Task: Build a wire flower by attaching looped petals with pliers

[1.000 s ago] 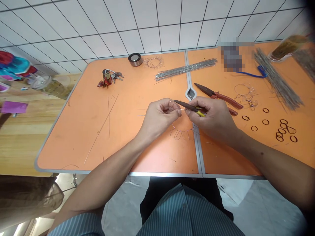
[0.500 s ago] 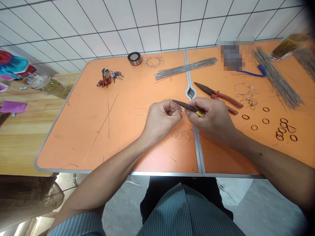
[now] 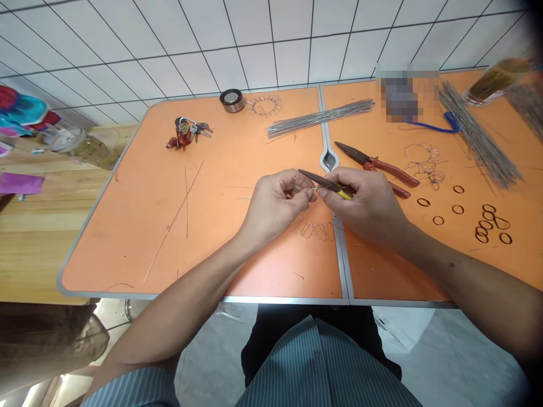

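My left hand [image 3: 278,198] is closed, its thumb and fingers pinching a thin metal wire [image 3: 314,189] over the orange table [image 3: 169,249]. Close beside it, my right hand [image 3: 365,198] is wrapped round small pliers [image 3: 324,182] with dark pointed jaws and a yellow grip. The jaw tips point left, in front of my left fingers. My right thumb and fingertips are near the wire, but whether they touch it is hard to tell. Below the hands lies a shaped wire piece with several loops [image 3: 316,229], partly hidden by my right hand.
Red-handled pliers [image 3: 377,167] lie behind my right hand. Wire bundles [image 3: 320,117] rest further back. Several dark rings [image 3: 487,226] and bent wire pieces [image 3: 424,161] are on the right. Keys [image 3: 189,133], a tape roll [image 3: 232,100] and loose straight wires [image 3: 173,217] sit left.
My hands have drawn slightly closer together, the right thumb now nearer the left fingertips. The pliers' tips have shifted slightly. Both hands keep their hold.
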Action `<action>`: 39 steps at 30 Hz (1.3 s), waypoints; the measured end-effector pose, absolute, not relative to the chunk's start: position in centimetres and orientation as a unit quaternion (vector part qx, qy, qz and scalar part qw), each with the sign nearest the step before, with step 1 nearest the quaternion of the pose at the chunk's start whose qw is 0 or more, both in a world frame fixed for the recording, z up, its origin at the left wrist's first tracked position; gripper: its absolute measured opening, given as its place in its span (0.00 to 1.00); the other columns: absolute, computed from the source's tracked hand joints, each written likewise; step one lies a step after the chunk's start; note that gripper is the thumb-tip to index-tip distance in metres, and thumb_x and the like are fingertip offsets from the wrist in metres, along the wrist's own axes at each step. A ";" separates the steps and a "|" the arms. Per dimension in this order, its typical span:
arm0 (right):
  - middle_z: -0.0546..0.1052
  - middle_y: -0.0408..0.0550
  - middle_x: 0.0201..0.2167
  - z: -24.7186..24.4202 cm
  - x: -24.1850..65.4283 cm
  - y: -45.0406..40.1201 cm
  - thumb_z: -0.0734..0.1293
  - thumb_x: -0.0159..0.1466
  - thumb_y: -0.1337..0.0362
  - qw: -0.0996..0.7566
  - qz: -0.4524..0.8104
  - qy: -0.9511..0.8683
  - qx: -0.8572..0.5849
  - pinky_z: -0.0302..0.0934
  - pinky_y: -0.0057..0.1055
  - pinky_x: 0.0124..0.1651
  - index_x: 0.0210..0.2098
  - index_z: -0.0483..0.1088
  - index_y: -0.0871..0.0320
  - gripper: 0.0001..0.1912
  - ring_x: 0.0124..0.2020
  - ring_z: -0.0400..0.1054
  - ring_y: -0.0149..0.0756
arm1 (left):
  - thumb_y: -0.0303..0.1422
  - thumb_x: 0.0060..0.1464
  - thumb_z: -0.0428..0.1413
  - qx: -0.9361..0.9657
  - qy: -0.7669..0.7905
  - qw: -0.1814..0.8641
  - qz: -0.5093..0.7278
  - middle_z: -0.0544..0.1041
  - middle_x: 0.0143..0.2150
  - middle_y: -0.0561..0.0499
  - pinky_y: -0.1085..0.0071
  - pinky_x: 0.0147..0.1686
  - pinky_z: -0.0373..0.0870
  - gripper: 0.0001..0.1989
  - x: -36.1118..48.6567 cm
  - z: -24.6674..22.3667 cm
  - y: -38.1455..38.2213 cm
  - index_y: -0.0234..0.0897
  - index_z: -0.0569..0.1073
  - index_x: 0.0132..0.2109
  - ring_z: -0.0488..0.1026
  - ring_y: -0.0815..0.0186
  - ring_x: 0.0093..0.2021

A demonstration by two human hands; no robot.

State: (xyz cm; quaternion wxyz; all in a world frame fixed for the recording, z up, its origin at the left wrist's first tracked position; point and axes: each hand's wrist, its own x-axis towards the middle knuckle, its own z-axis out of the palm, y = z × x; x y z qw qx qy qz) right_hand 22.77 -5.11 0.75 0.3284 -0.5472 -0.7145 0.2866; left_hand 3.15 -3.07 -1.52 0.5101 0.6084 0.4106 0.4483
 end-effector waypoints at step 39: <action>0.63 0.38 0.22 0.1 22.8 -5.1 0.70 0.70 0.67 0.371 0.260 -0.727 -0.516 0.48 0.37 0.32 0.28 0.70 0.54 0.13 0.26 0.54 0.32 | 0.40 0.59 0.73 0.569 0.403 0.572 0.432 0.86 0.33 0.47 0.72 0.35 0.79 0.13 2.6 -1.3 -2.9 0.35 0.81 0.35 0.81 0.67 0.32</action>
